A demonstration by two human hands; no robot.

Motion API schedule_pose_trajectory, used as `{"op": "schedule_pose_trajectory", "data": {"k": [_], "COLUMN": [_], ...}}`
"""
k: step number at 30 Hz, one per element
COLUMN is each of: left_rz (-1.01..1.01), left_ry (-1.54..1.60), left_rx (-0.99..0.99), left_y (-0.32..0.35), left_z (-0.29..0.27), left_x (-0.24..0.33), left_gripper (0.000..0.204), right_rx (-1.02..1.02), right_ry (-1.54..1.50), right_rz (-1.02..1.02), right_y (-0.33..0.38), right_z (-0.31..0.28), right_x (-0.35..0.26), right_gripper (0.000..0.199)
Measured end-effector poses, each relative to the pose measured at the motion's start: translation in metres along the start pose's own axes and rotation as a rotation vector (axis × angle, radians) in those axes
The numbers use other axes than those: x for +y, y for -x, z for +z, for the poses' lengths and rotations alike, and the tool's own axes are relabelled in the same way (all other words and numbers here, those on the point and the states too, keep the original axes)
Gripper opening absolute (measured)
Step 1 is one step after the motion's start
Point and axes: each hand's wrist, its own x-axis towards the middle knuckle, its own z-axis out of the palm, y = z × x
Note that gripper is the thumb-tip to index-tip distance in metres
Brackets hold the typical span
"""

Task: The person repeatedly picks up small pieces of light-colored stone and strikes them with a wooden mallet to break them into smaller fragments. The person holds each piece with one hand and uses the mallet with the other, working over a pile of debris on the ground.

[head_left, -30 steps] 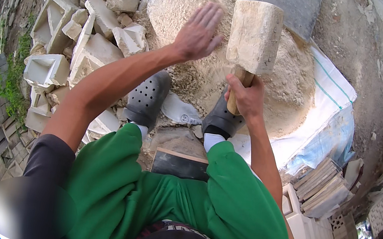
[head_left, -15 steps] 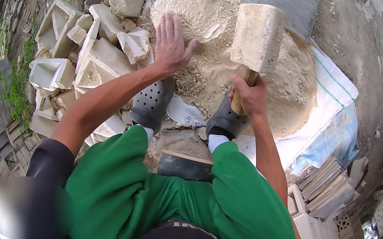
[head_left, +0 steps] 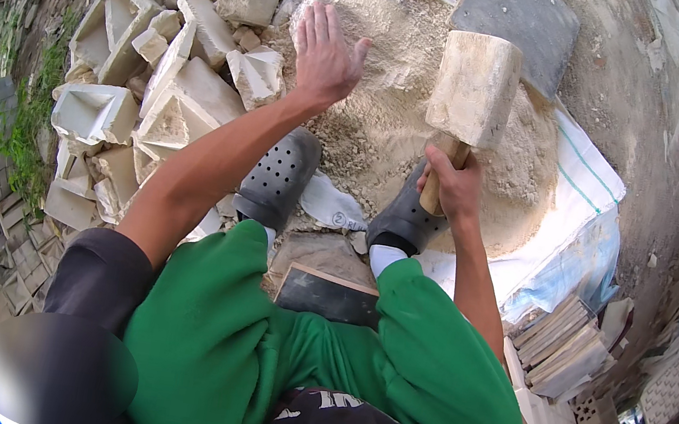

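Note:
My right hand (head_left: 455,177) is wrapped round the short handle of a wooden mallet (head_left: 474,90). Its pale, dusty block head points away from me, over crushed whitish powder and grit (head_left: 391,101). My left hand (head_left: 328,57) is empty, with the fingers stretched out and the thumb apart. It is over the left side of the powder heap, beside a rounded pale lump (head_left: 362,0); whether it touches the powder I cannot tell. Under the heap lies a white woven sheet (head_left: 597,163) with green stripes. Behind the mallet head is a dark grey slab (head_left: 517,19).
Broken hollow pale blocks (head_left: 95,112) are piled left of my feet. My grey clogs (head_left: 279,175) stand at the heap's near edge. Between my legs is a dark board (head_left: 329,296). Thin stacked tiles (head_left: 566,342) stand at the right, beside the sheet's bluish end.
My left hand has moved slightly away from me over the heap, still spread. The mallet has come a little nearer to me in my right hand. The whole view has shifted slightly.

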Motion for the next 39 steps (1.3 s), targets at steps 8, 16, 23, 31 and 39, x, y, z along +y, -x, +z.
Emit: {"op": "schedule_pose_trajectory", "data": {"k": [8, 16, 23, 31, 39], "left_rz": [0.422, 0.067, 0.522, -0.038, 0.467], "left_ry": [0.546, -0.023, 0.244, -0.02, 0.419], "left_rx": [-0.249, 0.049, -0.179, 0.056, -0.312], "left_y": [0.03, -0.018, 0.018, -0.026, 0.036], "left_z": [0.012, 0.017, 0.011, -0.006, -0.004], "left_x": [0.068, 0.018, 0.055, -0.013, 0.07], "left_gripper": [0.071, 0.072, 0.07, 0.084, 0.076], "right_rx": [-0.018, 0.003, 0.003, 0.003, 0.005], "right_ry": [0.001, 0.007, -0.013, -0.005, 0.014], "right_rz": [-0.008, 0.005, -0.019, 0.012, 0.02], "right_y": [-0.002, 0.001, -0.002, -0.002, 0.001], "right_z": [0.003, -0.001, 0.003, -0.005, 0.0], "right_x": [0.002, -0.003, 0.002, 0.0, -0.002], "right_gripper": [0.029, 0.028, 0.028, 0.032, 0.03]}}
